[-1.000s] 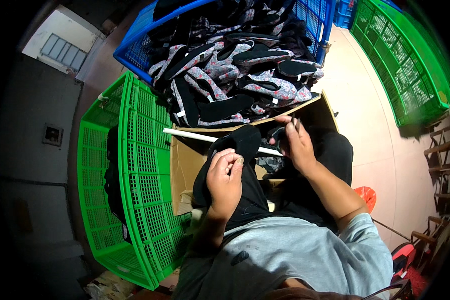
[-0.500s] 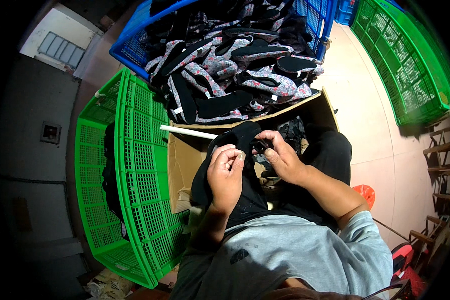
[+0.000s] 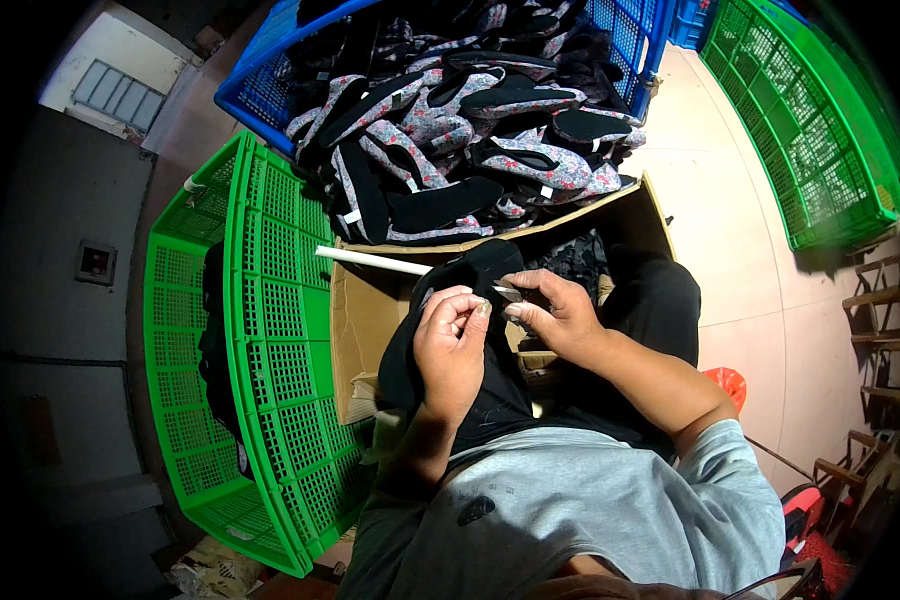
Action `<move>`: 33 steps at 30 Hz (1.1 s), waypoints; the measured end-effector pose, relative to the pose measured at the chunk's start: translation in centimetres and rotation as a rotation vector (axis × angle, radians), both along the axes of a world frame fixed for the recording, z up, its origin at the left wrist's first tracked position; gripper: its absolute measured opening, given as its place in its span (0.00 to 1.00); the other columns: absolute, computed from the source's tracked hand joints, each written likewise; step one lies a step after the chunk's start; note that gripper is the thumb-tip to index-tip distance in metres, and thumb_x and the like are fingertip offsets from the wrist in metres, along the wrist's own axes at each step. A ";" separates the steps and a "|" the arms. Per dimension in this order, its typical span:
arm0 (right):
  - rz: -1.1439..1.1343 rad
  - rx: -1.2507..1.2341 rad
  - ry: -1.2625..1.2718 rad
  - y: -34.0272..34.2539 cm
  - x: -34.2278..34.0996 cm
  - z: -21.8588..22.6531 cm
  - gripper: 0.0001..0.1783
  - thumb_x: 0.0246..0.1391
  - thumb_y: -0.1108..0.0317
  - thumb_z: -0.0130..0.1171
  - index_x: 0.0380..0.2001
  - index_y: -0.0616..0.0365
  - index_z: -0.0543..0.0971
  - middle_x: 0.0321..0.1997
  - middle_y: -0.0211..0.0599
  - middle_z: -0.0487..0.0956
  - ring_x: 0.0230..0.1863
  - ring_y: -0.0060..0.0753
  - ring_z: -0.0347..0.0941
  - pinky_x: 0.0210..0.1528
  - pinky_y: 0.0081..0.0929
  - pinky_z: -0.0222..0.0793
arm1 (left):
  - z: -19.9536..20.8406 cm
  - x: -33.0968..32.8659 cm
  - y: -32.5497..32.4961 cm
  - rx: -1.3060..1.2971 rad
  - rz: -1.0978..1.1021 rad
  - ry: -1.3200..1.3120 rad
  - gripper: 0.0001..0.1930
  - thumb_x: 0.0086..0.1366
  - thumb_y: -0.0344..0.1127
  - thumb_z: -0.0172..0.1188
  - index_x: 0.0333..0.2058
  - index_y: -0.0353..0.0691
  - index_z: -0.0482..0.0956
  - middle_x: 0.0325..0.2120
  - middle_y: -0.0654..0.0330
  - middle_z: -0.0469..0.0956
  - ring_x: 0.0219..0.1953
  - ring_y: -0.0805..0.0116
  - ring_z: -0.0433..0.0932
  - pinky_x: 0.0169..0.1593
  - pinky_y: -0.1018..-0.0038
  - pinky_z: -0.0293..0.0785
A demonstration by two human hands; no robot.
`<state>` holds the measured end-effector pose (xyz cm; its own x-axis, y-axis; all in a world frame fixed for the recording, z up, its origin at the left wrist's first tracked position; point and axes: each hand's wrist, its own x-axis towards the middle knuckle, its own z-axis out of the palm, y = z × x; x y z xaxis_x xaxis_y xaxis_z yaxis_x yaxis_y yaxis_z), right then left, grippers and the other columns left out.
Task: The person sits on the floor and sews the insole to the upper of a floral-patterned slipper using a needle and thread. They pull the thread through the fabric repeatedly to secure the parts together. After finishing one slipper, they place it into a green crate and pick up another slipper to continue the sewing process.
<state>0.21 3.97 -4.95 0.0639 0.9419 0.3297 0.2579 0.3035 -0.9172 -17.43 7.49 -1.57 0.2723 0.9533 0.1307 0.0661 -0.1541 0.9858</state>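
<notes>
My left hand (image 3: pixel 452 345) is closed in a pinch at the edge of a black slipper (image 3: pixel 401 365). A little patterned fabric shows beside the fingers. The slipper lies over my lap, dark against my black trousers, so its full outline is hard to make out. My right hand (image 3: pixel 560 318) is closed around small thread snips (image 3: pixel 508 292), whose pale metal tips point toward my left fingertips. The tips are close to the left thumb. Whatever is pinched between the left fingertips is too small to see.
An open cardboard box (image 3: pixel 365 310) with dark scraps stands before my knees, a white stick (image 3: pixel 370 261) across its edge. Beyond, a blue crate (image 3: pixel 255 95) holds piled floral slippers (image 3: pixel 545 165). Green crates stand at left (image 3: pixel 280 350) and far right (image 3: pixel 800 130).
My right hand has turned and shifted slightly left and up, bringing the snips' metal tips into sight near my left fingers. The left hand keeps its pinch.
</notes>
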 end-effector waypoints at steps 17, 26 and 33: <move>-0.143 0.042 -0.208 0.0 -0.5 0.1 0.19 0.47 0.69 0.72 0.44 0.61 0.81 0.33 0.40 0.81 0.29 0.33 0.76 0.33 0.26 0.72 | 0.2 0.1 -0.1 0.030 0.001 0.024 0.03 0.65 0.23 0.60 0.36 0.29 0.77 0.42 0.61 0.72 0.38 0.81 0.72 0.43 0.84 0.72; -0.165 0.077 -0.266 0.1 -0.6 -0.1 0.20 0.46 0.67 0.73 0.43 0.59 0.81 0.30 0.39 0.81 0.27 0.34 0.74 0.30 0.27 0.70 | 0.3 0.2 -0.2 0.022 -0.007 -0.003 0.03 0.65 0.22 0.60 0.36 0.28 0.77 0.42 0.61 0.72 0.38 0.81 0.72 0.43 0.84 0.72; -0.164 0.075 -0.255 0.1 -0.6 0.2 0.20 0.46 0.67 0.72 0.43 0.59 0.81 0.29 0.38 0.80 0.26 0.35 0.73 0.30 0.28 0.69 | 0.6 0.3 -0.4 0.038 -0.004 0.023 0.04 0.65 0.23 0.60 0.36 0.28 0.77 0.42 0.61 0.72 0.38 0.81 0.73 0.43 0.84 0.73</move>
